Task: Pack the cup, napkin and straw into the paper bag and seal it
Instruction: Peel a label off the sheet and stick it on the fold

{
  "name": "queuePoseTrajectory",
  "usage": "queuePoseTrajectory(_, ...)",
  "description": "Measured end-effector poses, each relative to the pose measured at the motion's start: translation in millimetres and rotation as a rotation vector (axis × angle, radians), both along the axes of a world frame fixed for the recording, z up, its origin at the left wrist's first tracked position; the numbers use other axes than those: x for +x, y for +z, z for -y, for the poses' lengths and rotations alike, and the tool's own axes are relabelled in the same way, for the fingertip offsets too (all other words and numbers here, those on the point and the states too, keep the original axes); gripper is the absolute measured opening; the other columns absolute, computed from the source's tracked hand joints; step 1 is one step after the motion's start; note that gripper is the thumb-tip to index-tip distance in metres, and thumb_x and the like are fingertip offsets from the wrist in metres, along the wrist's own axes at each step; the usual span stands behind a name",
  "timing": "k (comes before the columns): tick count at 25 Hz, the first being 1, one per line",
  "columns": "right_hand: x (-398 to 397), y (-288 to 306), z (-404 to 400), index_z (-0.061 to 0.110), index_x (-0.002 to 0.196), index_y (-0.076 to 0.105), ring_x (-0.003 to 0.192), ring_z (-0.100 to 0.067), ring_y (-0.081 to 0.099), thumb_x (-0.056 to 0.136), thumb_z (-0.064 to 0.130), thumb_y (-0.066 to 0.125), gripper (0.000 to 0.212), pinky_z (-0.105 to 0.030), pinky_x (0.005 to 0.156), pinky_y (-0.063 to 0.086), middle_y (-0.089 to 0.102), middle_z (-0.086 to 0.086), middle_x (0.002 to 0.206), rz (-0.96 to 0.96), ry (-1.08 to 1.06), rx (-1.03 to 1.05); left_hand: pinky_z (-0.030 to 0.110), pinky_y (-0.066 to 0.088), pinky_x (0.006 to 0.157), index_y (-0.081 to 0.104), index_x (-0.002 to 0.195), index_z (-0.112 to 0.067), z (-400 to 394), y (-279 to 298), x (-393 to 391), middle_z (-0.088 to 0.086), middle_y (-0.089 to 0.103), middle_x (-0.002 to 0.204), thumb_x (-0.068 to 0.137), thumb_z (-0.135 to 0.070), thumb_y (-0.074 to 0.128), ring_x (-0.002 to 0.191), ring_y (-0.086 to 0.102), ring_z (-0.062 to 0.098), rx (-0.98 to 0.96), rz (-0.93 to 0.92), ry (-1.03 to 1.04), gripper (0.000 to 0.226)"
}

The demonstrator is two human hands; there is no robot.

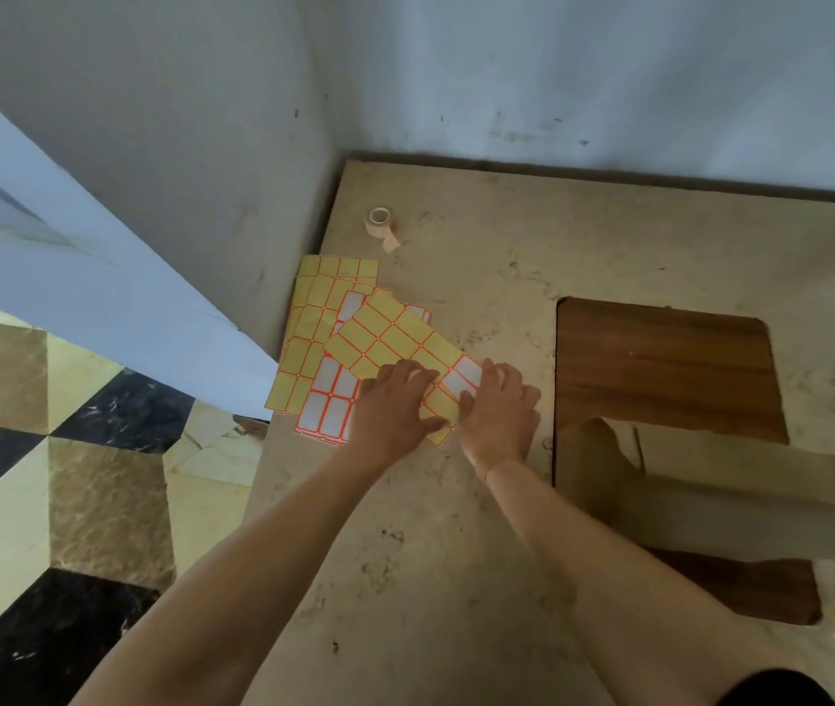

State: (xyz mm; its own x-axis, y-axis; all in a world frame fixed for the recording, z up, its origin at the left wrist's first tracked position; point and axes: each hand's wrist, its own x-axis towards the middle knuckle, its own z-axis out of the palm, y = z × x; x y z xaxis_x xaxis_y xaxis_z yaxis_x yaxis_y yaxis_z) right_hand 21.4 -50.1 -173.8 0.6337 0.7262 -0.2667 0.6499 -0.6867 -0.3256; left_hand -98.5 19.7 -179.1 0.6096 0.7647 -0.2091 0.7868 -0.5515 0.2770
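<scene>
A beige paper bag (741,501) lies on its side at the right, across a brown wooden board (659,364). No cup, napkin or straw shows. Left of it, a loose yellow sticker sheet (395,338) with orange borders rests slanted on top of other sheets. My left hand (395,405) presses on this sheet's near end, thumb at its edge. My right hand (499,412) is beside it, fingers curled onto the sheet's right corner where white labels show. I cannot tell whether a label is lifted.
A pile of sticker sheets (318,349) overhangs the left edge of the marble counter (456,552). A small roll of beige tape (380,222) stands near the back corner. Grey walls close the back and left. A tiled floor lies below on the left.
</scene>
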Motion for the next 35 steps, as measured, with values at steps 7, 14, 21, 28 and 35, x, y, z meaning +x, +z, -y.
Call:
queuePoseTrajectory(7,3,-4,-13,0.023,0.128,0.044,0.112,-0.029,0.043,0.088,0.043,0.056,0.045,-0.044,0.088,0.04,0.05,-0.007,0.122,-0.031,-0.002,0.049,0.046,0.035,0.102,0.043,0.139,-0.026,-3,-16,-7,0.0,0.047,0.14,0.075,-0.054,0.073,0.129,0.04,0.025,0.044,-0.006,-0.042,0.075)
queuePoseTrajectory(14,4,-1,-32,0.02,0.12,0.05,0.115,-0.031,0.038,0.085,0.042,0.06,0.043,-0.043,0.09,0.036,0.043,-0.008,0.128,-0.041,-0.031,0.022,0.047,0.026,0.109,0.038,0.144,-0.026,-7,-17,-10,0.0,0.043,0.146,0.075,-0.052,0.074,0.134,0.035,0.026,0.014,-0.037,-0.084,0.082)
queuePoseTrajectory(21,12,7,-59,0.013,0.114,0.049,0.112,-0.031,0.04,0.073,0.043,0.064,0.052,-0.043,0.085,0.032,0.048,-0.007,0.117,-0.108,-0.072,-0.135,0.046,0.028,0.107,0.039,0.144,-0.025,-6,-16,-16,0.001,0.048,0.143,0.073,-0.048,0.077,0.131,0.039,0.025,0.022,0.005,-0.092,0.083)
queuePoseTrajectory(28,18,24,-36,0.011,0.085,0.066,0.068,-0.023,0.069,0.079,0.014,0.055,0.013,-0.025,0.055,0.046,0.072,-0.009,0.088,-0.736,-0.353,0.008,0.047,0.019,0.112,0.036,0.145,-0.03,-7,-4,-20,-0.004,0.042,0.148,0.077,-0.046,0.075,0.139,0.031,0.021,-0.023,-0.018,-0.079,0.08)
queuePoseTrajectory(35,12,79,12,0.005,0.094,0.069,0.065,-0.018,0.063,0.087,0.015,0.06,0.014,-0.03,0.056,0.055,0.067,-0.009,0.08,-1.227,-0.404,0.131,0.042,0.037,0.098,0.059,0.128,-0.029,11,55,-33,-0.003,0.058,0.131,0.08,-0.028,0.074,0.123,0.044,0.019,-0.134,0.35,0.02,0.05)
